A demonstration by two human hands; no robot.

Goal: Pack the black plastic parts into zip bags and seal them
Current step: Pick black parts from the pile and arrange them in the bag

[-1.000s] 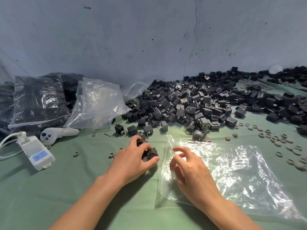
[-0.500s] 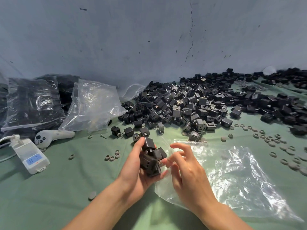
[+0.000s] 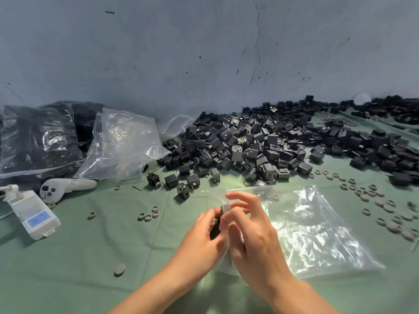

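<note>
Holding a few small black parts (image 3: 215, 230), the left hand (image 3: 197, 239) curls its fingers round them. They are hard, boxy bits, mostly hidden between the two hands. The right hand (image 3: 254, 241) pinches the open mouth of a clear zip bag (image 3: 317, 234), with its first finger sticking up. The bag is thin, shiny and crinkly, and it lies flat out to the right. The parts sit right at the bag's mouth.

Both arms rest over a soft green cloth (image 3: 90, 257) with fold lines in it. A flat grey disc (image 3: 119, 268) lies near the left arm. Little grey rings (image 3: 148, 215) lie further out. A white box with a blue label (image 3: 36, 216) and a smooth white controller (image 3: 68, 186) sit at the left.

Behind the hands is a big pile (image 3: 260, 143) of the same black cubes, some with metal pins. Empty clear bags (image 3: 127, 143) and full dark bags (image 3: 38, 137) lean at the back left. A blue-grey wall (image 3: 158, 53) has a thin crack (image 3: 257, 41).

Half a second ago the left hand held the parts up in plain sight. Now the hands are pressed together and the parts hardly show.
</note>
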